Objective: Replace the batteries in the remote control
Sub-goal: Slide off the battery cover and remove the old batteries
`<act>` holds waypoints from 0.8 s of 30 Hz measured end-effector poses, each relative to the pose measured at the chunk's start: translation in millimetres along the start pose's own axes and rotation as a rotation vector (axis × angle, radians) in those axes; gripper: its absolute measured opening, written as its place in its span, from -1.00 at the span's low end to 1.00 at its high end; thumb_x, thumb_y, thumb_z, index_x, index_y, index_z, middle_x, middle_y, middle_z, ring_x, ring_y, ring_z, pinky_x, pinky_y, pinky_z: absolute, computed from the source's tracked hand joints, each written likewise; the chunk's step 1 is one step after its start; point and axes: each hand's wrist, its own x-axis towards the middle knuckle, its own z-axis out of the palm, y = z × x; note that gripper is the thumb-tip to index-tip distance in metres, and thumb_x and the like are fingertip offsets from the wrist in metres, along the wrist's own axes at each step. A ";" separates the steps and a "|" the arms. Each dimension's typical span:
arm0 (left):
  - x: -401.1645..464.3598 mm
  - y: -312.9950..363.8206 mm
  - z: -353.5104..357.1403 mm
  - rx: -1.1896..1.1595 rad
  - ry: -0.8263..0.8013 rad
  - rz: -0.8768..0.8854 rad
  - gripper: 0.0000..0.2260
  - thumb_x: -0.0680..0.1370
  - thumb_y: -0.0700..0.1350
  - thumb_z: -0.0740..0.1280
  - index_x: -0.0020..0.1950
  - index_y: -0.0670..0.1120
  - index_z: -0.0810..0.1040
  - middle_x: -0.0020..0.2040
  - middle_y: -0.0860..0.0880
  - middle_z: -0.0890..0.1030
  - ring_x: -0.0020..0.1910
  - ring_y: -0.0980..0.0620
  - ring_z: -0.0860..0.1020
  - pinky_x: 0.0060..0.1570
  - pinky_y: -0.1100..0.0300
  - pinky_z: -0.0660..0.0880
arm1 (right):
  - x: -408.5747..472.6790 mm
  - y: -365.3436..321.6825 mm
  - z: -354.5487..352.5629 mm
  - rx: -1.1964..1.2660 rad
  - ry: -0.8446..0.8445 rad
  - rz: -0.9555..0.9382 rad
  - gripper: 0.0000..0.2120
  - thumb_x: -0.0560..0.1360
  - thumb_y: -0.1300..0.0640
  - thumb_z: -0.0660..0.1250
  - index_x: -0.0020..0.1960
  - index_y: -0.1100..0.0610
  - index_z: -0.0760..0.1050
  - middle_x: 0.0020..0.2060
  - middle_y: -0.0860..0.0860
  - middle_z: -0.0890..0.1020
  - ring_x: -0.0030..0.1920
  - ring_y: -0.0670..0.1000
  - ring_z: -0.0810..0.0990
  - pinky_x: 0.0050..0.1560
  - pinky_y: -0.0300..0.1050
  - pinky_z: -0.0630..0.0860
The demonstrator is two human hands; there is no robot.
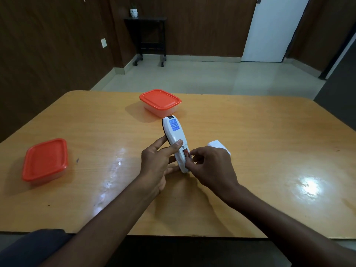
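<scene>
A glossy, light wooden table fills the lower half of the view, with bright patches of reflected light. Behind it lie a pale tiled floor, dark brown panelled walls, a small black wheeled stand carrying a white owl-shaped pot, and a white door at the far right.

Two shallow plastic containers with orange lids sit on the table: one near the left edge, one farther back near the middle, well apart from each other.

At the centre, the left hand holds one white remote control above the table, back side up, a blue label near its far end. The thumb presses on the back and the other fingers curl underneath. The battery compartment at the near end is open, and something red shows inside. The right hand has its fingertips bunched together at that opening, pinching at the red item; whether they grip it cannot be told. One small white piece lies on the table just behind the right hand.
</scene>
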 end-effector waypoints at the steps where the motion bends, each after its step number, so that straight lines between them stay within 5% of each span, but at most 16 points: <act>1: 0.2 -0.6 0.2 -0.004 0.004 -0.005 -0.55 0.44 -0.21 0.55 0.32 0.01 0.63 0.04 -0.07 0.75 -0.03 -0.15 0.73 -0.14 -0.15 0.69 | -0.7 -0.7 0.2 -0.002 -0.001 -0.007 -0.81 0.48 0.00 0.42 -0.08 0.09 0.74 -0.33 -0.04 0.71 -0.36 -0.08 0.62 -0.28 -0.11 0.57; 11: 5.1 2.8 -2.9 0.043 -0.002 -0.030 -0.58 0.46 -0.14 0.54 0.31 0.03 0.63 0.06 -0.09 0.74 0.03 -0.18 0.71 -0.17 -0.15 0.69 | 4.1 -2.1 -2.9 0.094 0.021 0.136 -0.86 0.36 0.06 0.47 -0.15 0.10 0.68 -0.34 -0.07 0.67 -0.31 -0.09 0.61 -0.22 -0.11 0.57; 19: 14.4 -0.5 -10.8 0.212 0.035 -0.083 -0.71 0.49 -0.17 0.52 0.20 -0.13 0.65 -0.14 -0.12 0.75 -0.27 -0.04 0.75 -0.33 0.08 0.68 | 7.5 1.4 -5.8 0.125 -0.085 0.167 -0.89 0.38 0.07 0.52 -0.17 0.10 0.68 -0.34 -0.10 0.67 -0.29 -0.12 0.63 -0.21 -0.20 0.58; 24: 21.9 -2.5 -13.4 0.223 0.060 -0.072 -0.63 0.49 -0.18 0.52 0.28 -0.17 0.61 -0.04 -0.17 0.74 -0.25 -0.05 0.75 -0.34 0.09 0.67 | 11.4 6.8 -8.6 0.194 -0.232 0.185 -0.76 0.41 0.10 0.51 0.08 0.06 0.68 -0.27 -0.10 0.69 -0.23 -0.15 0.62 -0.16 -0.30 0.54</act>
